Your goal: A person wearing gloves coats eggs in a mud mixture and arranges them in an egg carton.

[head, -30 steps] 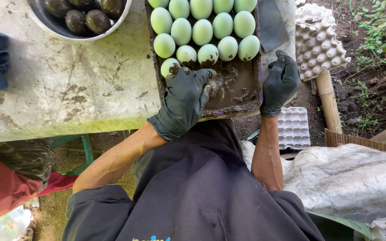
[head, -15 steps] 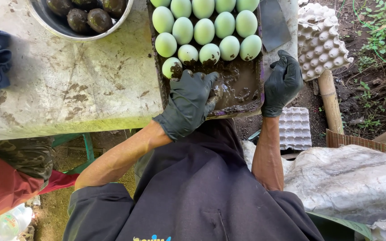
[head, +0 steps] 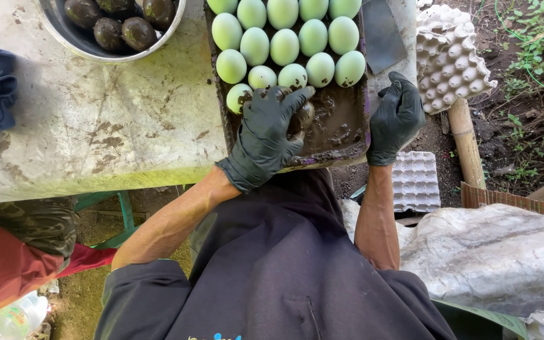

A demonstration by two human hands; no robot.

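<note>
Mud-slick and fragile is how I judge the mud-coated egg [head: 303, 116] under my left hand [head: 266, 135]. It lies in the wet mud at the near end of the tray [head: 363, 135], just below the rows of pale green eggs [head: 284, 47]. My gloved fingers curl loosely over it. I'd cradle it round the middle, lightly. My right hand [head: 396, 116] grips the tray's right edge, fingers closed on the rim.

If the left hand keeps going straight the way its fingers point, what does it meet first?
Most likely the front row of pale green eggs in the muddy tray. The left hand points up the tray, fingertips almost touching them. Height above the eggs is unclear.
</note>
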